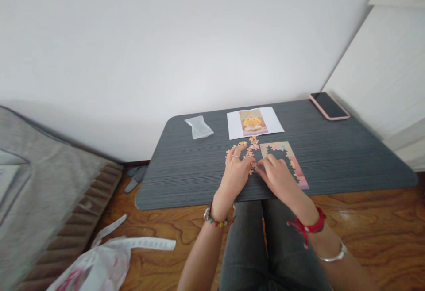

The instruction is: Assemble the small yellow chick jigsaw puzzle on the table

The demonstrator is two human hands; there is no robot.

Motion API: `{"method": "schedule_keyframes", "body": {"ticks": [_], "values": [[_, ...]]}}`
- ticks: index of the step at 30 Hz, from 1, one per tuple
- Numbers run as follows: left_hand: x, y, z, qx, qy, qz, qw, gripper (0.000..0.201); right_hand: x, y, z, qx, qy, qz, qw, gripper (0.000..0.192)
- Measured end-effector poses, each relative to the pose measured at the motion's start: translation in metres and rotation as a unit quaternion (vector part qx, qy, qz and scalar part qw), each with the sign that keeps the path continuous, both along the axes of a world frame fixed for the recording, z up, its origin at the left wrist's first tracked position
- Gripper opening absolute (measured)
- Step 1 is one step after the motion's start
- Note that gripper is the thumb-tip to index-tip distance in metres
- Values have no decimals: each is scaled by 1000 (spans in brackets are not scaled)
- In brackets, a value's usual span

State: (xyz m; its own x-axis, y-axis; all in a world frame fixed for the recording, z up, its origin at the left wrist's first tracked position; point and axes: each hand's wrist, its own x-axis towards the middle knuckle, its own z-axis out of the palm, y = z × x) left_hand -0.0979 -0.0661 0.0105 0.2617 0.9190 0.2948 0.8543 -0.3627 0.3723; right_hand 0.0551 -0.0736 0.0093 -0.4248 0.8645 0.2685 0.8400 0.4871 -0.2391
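Grey-trousered knees (262,238) of yours are filling the bottom of the view, tucked under the dark grey striped table (186,176). You are resting your left hand (235,171) with loosely spread fingers on the scattered orange and pink jigsaw pieces (249,146), touching them without clenching anything. You are laying your right hand (277,175) on the near left corner of the part-built pastel rectangular jigsaw frame (292,160); its fingertips are meeting the left hand's over a small piece, though I cannot tell whether it is pinched. Beyond them are lying a white reference sheet with a yellow figure (255,123), a clear crumpled plastic bag (198,127) and a pink-cased phone (328,105).
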Motion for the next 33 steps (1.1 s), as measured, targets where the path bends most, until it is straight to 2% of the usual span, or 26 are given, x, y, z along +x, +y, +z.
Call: {"method": "schedule_keyframes", "body": {"ticks": [3, 7, 10, 14, 18, 21, 25, 28, 33], "values": [[-1, -1, 1, 31, -17, -8, 999, 16, 3, 0, -2, -10, 9, 10, 1000, 20], [-1, -3, 2, 82, -41, -14, 996, 15, 3, 0, -3, -18, 35, -28, 999, 18], [0, -6, 2, 88, -38, -10, 995, 16, 1, 0, -4, -33, 45, -43, 998, 20], [-2, -11, -3, 80, -33, 30, 996, 15, -3, -1, -6, -60, 17, -39, 997, 19], [-9, -19, -7, 69, -40, 89, 993, 14, -4, -2, -5, -64, -36, -81, 994, 17], [-16, -20, -8, 70, -37, 98, 992, 14, -3, -1, -4, -74, -66, -94, 991, 15], [-21, -16, -11, 71, -23, 105, 992, 14, -4, 5, -5, -74, -81, -80, 991, 15], [-22, -11, -13, 52, -6, 116, 992, 11, -7, 12, -6, -75, -67, -46, 994, 16], [-18, -4, -9, 16, 17, 119, 993, 14, -15, 21, -4, -101, -71, 0, 992, 19]]}}
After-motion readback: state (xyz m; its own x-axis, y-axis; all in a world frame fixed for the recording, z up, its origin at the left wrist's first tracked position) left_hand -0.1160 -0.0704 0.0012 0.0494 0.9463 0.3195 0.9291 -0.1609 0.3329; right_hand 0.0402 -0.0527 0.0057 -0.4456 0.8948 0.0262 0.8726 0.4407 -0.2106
